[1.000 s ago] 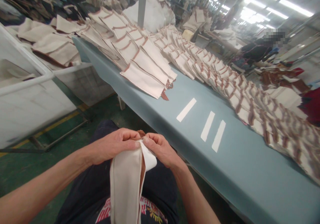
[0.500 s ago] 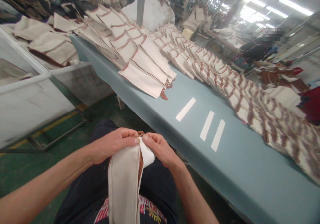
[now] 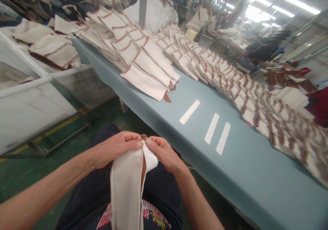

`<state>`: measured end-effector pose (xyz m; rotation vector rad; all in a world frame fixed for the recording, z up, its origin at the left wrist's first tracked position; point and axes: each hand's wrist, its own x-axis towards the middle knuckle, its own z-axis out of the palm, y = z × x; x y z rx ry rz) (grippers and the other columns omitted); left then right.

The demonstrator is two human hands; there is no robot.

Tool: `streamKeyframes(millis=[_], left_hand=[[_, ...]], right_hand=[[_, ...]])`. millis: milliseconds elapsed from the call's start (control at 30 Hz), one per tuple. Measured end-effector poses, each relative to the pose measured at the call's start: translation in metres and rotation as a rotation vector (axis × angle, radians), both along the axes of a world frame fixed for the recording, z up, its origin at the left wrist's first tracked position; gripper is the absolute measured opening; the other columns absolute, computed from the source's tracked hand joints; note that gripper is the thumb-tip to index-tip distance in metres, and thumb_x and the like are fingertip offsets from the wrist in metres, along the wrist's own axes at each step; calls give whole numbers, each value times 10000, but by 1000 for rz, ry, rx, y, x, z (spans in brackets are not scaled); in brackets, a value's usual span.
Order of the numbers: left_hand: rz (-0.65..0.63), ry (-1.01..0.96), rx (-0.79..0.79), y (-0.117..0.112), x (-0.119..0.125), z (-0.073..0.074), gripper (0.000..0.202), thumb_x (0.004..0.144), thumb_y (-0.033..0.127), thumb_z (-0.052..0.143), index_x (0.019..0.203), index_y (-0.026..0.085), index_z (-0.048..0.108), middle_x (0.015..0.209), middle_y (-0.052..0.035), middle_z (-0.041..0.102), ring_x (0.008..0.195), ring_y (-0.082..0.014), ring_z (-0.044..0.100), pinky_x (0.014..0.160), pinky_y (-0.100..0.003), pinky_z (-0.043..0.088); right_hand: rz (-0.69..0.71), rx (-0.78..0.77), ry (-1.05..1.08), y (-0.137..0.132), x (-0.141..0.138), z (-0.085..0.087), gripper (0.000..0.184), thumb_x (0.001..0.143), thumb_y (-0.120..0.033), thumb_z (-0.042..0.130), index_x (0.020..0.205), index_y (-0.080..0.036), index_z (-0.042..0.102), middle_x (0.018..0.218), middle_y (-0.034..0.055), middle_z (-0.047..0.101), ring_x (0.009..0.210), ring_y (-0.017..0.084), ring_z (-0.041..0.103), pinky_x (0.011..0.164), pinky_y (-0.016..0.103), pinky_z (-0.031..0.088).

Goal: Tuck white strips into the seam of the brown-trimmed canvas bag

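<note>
Over my lap hangs a long cream fabric piece (image 3: 126, 189) with brown inner edges, its top end pinched by my left hand (image 3: 119, 146). My right hand (image 3: 162, 151) grips a white strip (image 3: 150, 159) at the same end, thumb pressed beside the left thumb. The strip curls down along the fabric's opening; its far end and the fingertips behind the fabric are hidden. Three loose white strips lie on the blue-grey table in front of me: one on the left (image 3: 190, 112), one in the middle (image 3: 212, 129) and one on the right (image 3: 223, 138).
The blue-grey table (image 3: 246, 178) runs diagonally from upper left to lower right. Overlapping cream pieces (image 3: 146, 83) form a pile on it, and a long row (image 3: 230, 79) lines its far side. White bins (image 3: 30, 110) with fabric stand left. A person (image 3: 263, 49) is in the background.
Hardly anything differs. Both hands keep the same pinch on the fabric and strip, and the view has shifted very slightly.
</note>
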<state>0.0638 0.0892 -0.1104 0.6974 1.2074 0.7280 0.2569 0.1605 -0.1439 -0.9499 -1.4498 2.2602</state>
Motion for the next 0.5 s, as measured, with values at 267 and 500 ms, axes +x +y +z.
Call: streamKeyframes(millis=[267, 500], left_hand=[[-39, 42, 57, -3, 0, 6, 560, 715, 681, 837, 745, 215, 527, 662, 74, 501, 568, -94, 388, 503, -200, 329], [-106, 94, 186, -8, -1, 16, 472, 807, 617, 765, 737, 219, 521, 681, 73, 452, 594, -105, 352, 486, -201, 291]], right_hand=[[0, 23, 6, -2, 0, 2, 776, 713, -923, 836, 700, -216, 517, 629, -79, 471, 550, 75, 324, 515, 258, 221], [29, 52, 20, -8, 2, 15, 766, 739, -912, 827, 697, -222, 497, 628, -90, 435, 556, 75, 295, 520, 265, 214]])
